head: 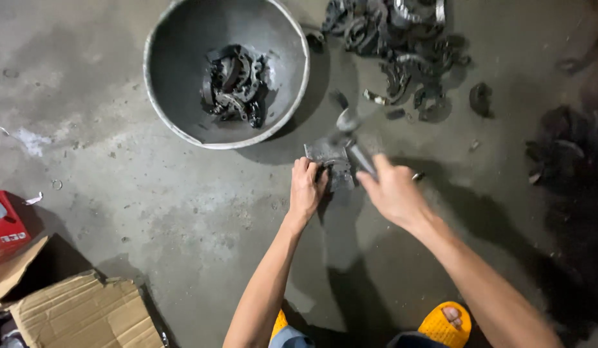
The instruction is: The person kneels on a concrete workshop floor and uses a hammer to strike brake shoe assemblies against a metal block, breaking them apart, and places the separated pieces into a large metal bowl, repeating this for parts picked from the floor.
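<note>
My left hand (306, 188) presses a dark curved metal part (329, 169) down on a small grey metal block (331, 154) on the concrete floor. In my right hand (392, 190) I grip the handle of a hammer (350, 132). Its blurred head hangs just above the block. A big grey metal bowl (176, 109) at the upper left holds several dark curved metal parts (236, 84).
A pile of similar dark metal parts (402, 45) lies on the floor at the upper right, with more dark parts (563, 148) at the right edge. Torn cardboard boxes (73, 312) and a red box (6, 225) sit at the lower left. My yellow sandals (446, 324) show at the bottom.
</note>
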